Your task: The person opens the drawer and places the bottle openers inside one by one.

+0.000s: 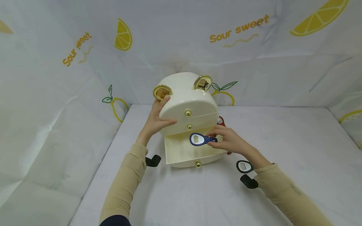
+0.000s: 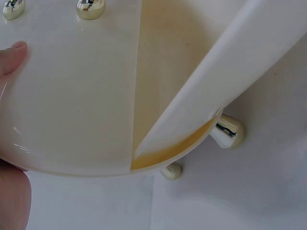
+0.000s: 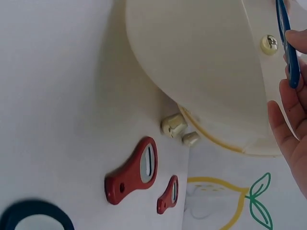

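My left hand grips the left side of a cream drawer box with gold ears, its thumb lying across the front. The bottom drawer of the box is pulled out; the upper drawers are closed. Over this drawer my right hand pinches the narrow end of a blue bottle opener, whose ring end points left. In the right wrist view the blue bottle opener appears edge-on between thumb and fingers. The left wrist view shows the left thumb on the box front.
Two red bottle openers lie on the table right of the box, partly hidden in the head view. A black bottle opener lies near my right wrist. Black wrist pieces show beside the sleeves. A lemon-print cloth hangs behind.
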Demonstrator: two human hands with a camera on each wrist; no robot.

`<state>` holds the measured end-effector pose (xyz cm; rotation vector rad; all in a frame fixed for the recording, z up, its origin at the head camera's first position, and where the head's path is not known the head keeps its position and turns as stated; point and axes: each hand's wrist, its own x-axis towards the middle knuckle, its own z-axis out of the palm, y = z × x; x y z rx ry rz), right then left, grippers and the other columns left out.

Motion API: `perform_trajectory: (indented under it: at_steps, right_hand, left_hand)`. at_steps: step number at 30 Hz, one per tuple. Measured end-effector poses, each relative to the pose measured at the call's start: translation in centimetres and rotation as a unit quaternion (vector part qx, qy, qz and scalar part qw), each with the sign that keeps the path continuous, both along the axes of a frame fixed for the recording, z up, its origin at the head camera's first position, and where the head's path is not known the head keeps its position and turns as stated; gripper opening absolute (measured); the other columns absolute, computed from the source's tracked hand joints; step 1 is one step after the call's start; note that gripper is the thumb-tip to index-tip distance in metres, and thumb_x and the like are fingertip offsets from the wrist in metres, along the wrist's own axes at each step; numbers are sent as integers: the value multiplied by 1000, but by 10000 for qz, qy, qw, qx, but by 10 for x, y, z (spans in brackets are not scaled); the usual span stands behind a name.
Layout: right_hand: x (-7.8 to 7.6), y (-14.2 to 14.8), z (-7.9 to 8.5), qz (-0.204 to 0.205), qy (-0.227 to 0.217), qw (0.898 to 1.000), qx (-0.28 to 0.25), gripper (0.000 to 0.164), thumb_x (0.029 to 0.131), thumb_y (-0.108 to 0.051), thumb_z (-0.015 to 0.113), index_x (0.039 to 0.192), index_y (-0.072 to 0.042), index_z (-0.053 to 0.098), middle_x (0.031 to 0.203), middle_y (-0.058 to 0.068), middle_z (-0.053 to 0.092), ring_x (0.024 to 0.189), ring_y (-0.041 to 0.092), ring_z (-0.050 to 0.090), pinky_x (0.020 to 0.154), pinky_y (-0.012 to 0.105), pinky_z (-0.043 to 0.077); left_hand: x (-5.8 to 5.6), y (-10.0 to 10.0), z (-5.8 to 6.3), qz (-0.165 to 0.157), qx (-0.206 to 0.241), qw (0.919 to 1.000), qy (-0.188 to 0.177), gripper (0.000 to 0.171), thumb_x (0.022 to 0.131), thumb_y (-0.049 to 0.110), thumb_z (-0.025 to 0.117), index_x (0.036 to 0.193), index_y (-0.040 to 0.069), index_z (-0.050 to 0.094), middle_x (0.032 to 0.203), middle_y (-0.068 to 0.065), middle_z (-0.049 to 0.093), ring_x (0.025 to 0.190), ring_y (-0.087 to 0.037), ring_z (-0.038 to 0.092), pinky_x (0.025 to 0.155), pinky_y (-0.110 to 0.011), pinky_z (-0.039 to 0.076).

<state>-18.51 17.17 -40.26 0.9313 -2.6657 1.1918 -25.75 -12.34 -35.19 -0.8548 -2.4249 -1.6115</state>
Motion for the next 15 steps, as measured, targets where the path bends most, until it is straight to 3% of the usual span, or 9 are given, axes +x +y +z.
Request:
perform_trajectory:
  at_steps: [4,8,12,15]
  right_hand:
    - [-4,-12,-2,-85,-410,9991,73,23,78,-16,74,100,-11,70,93,-1,62,89,12,54,77,34,50]
    - [-8,-23,-6,-105,-699,9971,297,23,79,-19,73,100,-11,70,95,1,63,90,14,56,77,33,50]
    - [-15,-34,-12,-3,-720,9952,656,22,79,-20,72,98,-10,70,94,2,66,87,14,57,77,35,50]
    - [-19,-41,-16,104,-590,9934,978,20,79,-20,72,95,-9,70,92,2,66,83,13,57,76,32,50]
  left_hand:
    - [-4,0,-4,35,11,9999,-104,89,67,-2,80,143,8,36,150,-14,20,124,-27,33,96,-43,37]
    - [-13,-2,-16,70,47,10000,8,90,66,0,82,143,14,37,149,-9,21,123,-24,34,94,-42,38]
    - [-20,-5,-26,51,44,9996,274,91,66,3,83,143,18,38,148,-8,22,122,-23,35,92,-43,39]
    - [-20,-4,-26,71,17,9996,259,91,65,3,83,143,18,37,149,-8,21,122,-24,35,92,-44,39]
